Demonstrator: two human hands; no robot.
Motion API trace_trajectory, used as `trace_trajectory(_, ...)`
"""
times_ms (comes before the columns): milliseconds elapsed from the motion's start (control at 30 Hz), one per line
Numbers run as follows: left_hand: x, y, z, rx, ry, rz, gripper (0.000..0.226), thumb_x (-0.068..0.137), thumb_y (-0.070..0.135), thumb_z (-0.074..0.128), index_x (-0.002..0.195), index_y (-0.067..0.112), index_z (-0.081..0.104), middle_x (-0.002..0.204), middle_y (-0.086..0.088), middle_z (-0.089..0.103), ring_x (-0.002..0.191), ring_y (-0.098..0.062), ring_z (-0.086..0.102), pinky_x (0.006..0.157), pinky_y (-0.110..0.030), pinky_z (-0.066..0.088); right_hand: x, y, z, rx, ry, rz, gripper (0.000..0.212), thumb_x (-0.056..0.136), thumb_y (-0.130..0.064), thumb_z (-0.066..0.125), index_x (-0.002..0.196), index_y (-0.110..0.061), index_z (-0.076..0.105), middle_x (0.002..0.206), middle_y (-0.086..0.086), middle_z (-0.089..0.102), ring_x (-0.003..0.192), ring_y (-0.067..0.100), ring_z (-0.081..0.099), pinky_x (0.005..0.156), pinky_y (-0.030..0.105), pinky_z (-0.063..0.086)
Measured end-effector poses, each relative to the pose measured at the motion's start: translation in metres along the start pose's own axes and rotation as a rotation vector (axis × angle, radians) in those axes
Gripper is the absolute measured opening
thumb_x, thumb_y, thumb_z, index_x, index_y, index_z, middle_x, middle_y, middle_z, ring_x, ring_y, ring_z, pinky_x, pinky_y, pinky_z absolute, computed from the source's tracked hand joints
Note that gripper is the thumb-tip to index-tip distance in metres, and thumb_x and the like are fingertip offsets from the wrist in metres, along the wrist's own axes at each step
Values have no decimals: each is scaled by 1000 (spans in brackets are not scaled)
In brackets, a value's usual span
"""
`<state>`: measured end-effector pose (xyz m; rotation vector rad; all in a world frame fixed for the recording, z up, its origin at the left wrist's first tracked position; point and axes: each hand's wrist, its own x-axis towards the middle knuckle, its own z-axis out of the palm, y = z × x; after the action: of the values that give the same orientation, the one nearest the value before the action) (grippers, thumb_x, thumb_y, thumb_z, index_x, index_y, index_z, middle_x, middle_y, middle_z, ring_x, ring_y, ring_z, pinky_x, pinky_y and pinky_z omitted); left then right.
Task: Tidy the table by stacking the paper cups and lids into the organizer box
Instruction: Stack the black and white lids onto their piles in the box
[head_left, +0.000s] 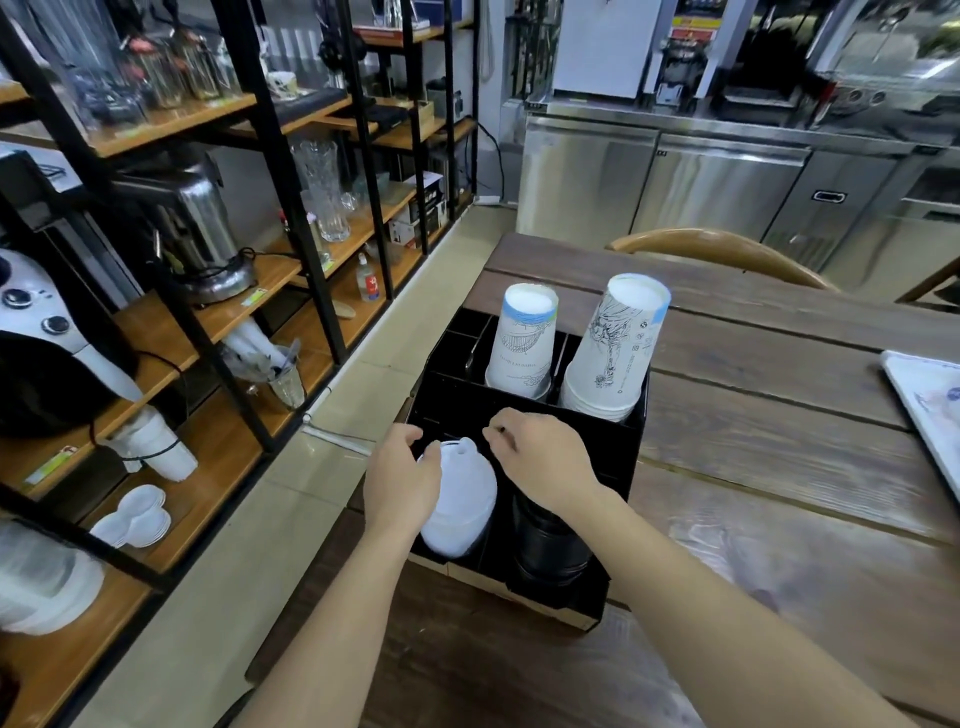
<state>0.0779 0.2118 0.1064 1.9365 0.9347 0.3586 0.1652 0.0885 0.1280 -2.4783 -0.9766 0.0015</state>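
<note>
While the left hand (400, 480) fingers (408, 434) cup the white lids (460, 506), right hand (540, 457) hovers

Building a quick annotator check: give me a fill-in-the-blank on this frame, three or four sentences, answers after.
1. The two stacks of paper cups stand in the organizer box with their open ends facing ____.
2. The left hand rests against a stack of ____ lids.
3. In the compartment beside those, under the right hand, the lids are ____ in colour.
4. The box sits on a ____ table.

Answers: down; white; black; wooden
</note>
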Motion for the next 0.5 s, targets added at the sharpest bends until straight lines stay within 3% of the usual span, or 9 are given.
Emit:
trace_trajectory(133, -1, 42, 13, -107, 27, 223, 23, 92, 18, 50, 115, 16, 55, 116, 2, 59, 110, -13, 53, 90, -27, 39, -7, 20, -26, 201, 441, 107, 17, 90, -24, 57, 81, -11, 64, 63, 4, 64, 60, 27, 57, 56, 32, 40)
trace_trajectory(200, -1, 62, 24, -152, -6, 303, 20, 92, 14, 51, 112, 16, 55, 111, 5, 59, 108, -13, 54, 91, -25, 40, -7, 35, -37, 381, 575, 242, 5, 88, -21, 60, 84, -21, 57, 69, -3, 58, 64, 20, 53, 63, 32, 41)
trace_trajectory(267, 1, 79, 38, -192, -58, 361, 23, 91, 14, 52, 114, 16, 54, 112, 4, 59, 109, -13, 55, 91, -24, 39, -6, 49, -43, 532, 679, 380, 19, 85, -20, 63, 100, -22, 51, 86, -4, 52, 76, 15, 49, 75, 35, 44)
trace_trajectory(333, 4, 93, 52, -240, -168, 395, 33, 91, 20, 53, 124, 17, 51, 125, 1, 57, 117, -11, 52, 96, -23, 37, -5, 59, -46, 597, 689, 455, 46, 81, -18, 67, 121, -15, 43, 107, -3, 46, 94, 12, 47, 88, 34, 43)
trace_trajectory(400, 9, 106, 67, -310, -324, 389, 48, 93, 28, 50, 139, 20, 39, 141, 3, 46, 130, -8, 41, 105, -25, 31, -4, 66, -46, 656, 564, 485, 76, 78, -17, 71, 140, -11, 27, 131, 1, 38, 119, 15, 42, 104, 36, 36)
trace_trajectory(500, 18, 122, 85, -384, -469, 359, 61, 93, 39, 46, 148, 30, 21, 153, 12, 25, 140, -2, 22, 115, -27, 19, -1, 69, -42, 807, 354, 447, 99, 74, -20, 74, 148, -18, 9, 153, 6, 28, 139, 25, 31, 114, 50, 26)
